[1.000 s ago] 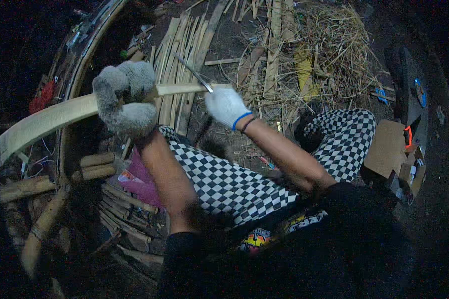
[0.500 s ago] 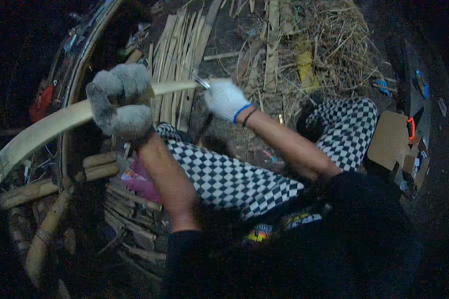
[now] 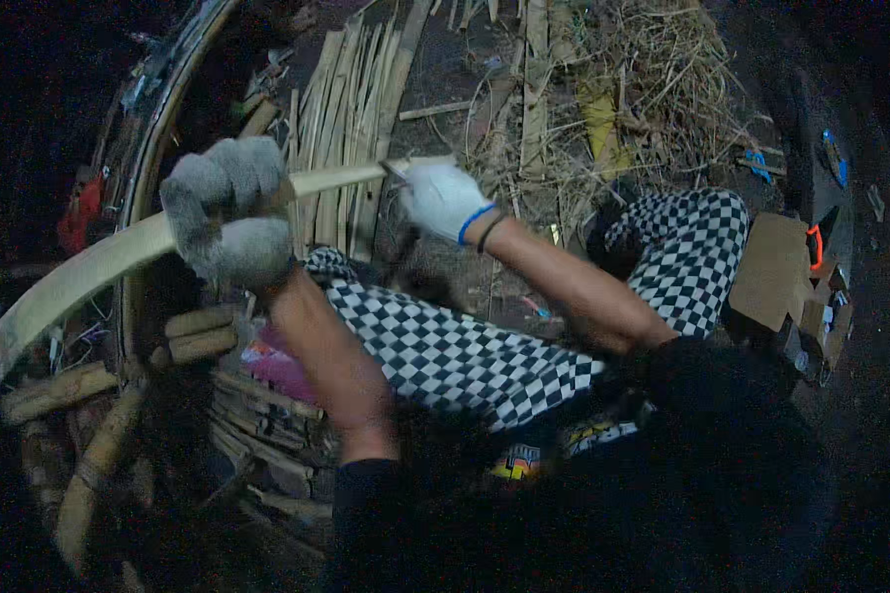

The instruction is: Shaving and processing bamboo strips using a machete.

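Note:
A long pale strip, apparently split bamboo (image 3: 89,265), runs across in front of me, its wide end at the far left. My left hand (image 3: 229,208), in a dirty grey glove, is closed around its middle. My right hand (image 3: 445,201), in a white glove with a blue cuff, is closed at the strip's right end. A short metal blade (image 3: 396,170), seemingly a knife's, shows at those fingers and touches the strip. The knife's handle is hidden in the glove.
Thin split strips (image 3: 346,128) lie in a row beyond my hands. A heap of dry shavings (image 3: 663,79) is at the far right. A cardboard box (image 3: 769,269) stands right of my checkered trousers. Bamboo pieces (image 3: 203,331) lie at the left, beside a stack of split wood (image 3: 267,420).
My left hand has shifted slightly left with the strip, whose wide end sits a little lower. The blade shows less brightly and lies closer along the strip. The right hand has barely moved.

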